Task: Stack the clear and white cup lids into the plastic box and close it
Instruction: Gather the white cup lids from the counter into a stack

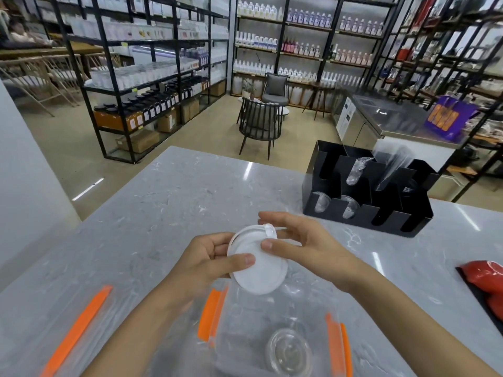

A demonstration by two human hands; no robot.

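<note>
Currently both hands on white lid [257, 263], held tilted above open plastic box [272, 308] on counter [168, 202]. Left hand [212, 257] gripping left rim, thumb on top; right hand [296, 240] pinching far edge. Clear lid [289, 352] inside box. Box cover [70, 330] lying left, off.

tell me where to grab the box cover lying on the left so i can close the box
Take the box cover by its long orange-edged side, coming from above and the left. It lies flat on the counter, so only its rim gives a grip. Both hands are busy now: the left hand and right hand hold a white lid over the plastic box.
</note>
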